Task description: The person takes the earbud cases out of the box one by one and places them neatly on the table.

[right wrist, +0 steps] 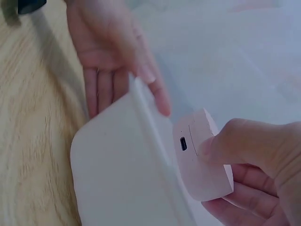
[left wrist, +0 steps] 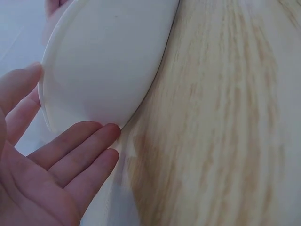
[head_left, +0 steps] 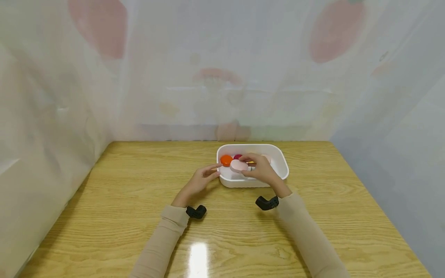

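Note:
A white tray (head_left: 278, 164) with rounded corners stands on the table. My right hand (head_left: 261, 169) is above it and pinches a pale pink earbud case (head_left: 238, 166) between thumb and fingers. In the right wrist view, the case (right wrist: 200, 155) shows a small charging port and a lid seam, close to the tray wall (right wrist: 127, 160). At the tray's left end, my left hand (head_left: 199, 180) touches the rim and outer wall with fairly straight fingers (left wrist: 89, 146). Inside the tray lie an orange round piece (head_left: 226, 160), a magenta piece (head_left: 238, 157) and a pale pink piece (head_left: 266, 158), partly hidden.
The tray rests on a wood-grain table (head_left: 139, 193) near its back edge. A pale curtain (head_left: 271, 100) with faint fruit prints hangs behind and at the sides. Black wrist cameras (head_left: 267, 203) are worn on both wrists.

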Tool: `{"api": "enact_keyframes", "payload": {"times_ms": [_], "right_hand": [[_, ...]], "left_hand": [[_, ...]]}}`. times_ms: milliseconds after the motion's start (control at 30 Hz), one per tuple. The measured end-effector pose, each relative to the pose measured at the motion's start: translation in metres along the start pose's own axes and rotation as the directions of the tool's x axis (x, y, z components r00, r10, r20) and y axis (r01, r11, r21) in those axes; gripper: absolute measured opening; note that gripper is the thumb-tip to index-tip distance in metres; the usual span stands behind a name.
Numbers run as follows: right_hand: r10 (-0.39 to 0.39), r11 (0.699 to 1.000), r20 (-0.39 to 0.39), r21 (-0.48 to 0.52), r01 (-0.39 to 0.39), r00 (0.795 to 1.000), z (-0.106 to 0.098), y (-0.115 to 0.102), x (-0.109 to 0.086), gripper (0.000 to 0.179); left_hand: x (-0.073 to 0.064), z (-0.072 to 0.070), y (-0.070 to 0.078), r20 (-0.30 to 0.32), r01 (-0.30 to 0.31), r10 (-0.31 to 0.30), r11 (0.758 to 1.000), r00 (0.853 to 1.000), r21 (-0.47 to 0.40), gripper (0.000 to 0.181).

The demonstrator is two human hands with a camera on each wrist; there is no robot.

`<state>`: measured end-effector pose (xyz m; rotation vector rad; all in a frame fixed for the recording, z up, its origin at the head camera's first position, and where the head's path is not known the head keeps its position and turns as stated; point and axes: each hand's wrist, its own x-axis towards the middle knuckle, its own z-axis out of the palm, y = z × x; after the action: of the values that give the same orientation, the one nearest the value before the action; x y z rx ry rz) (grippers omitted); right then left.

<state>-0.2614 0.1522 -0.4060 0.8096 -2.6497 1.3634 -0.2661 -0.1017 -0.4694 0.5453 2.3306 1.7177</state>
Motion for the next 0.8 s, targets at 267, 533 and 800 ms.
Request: {"api": "enact_keyframes", "payload": {"times_ms": [267, 533, 800], "right_hand": [[-0.045, 0.997, -0.001, 0.063, 0.045, 0.999, 0.003, -0.009, -0.019, 0.039], [-0.062, 0.990, 0.038, 0.128, 0.057, 0.997, 0.016, -0.020, -0.033, 0.039], [-0.067, 0.989, 0.114, 0.135, 0.052, 0.991, 0.028, -0.027, -0.038, 0.039]], "left_hand": [[-0.001, -0.001, 0.001, 0.026, -0.005, 0.005, 1.000, 1.000, 0.001, 0.046], [-0.004, -0.003, 0.003, 0.045, 0.026, -0.025, 1.000, 0.999, -0.017, 0.046], [-0.004, -0.007, 0.001, 0.094, 0.059, -0.055, 0.997, 0.994, -0.040, 0.050]]}}
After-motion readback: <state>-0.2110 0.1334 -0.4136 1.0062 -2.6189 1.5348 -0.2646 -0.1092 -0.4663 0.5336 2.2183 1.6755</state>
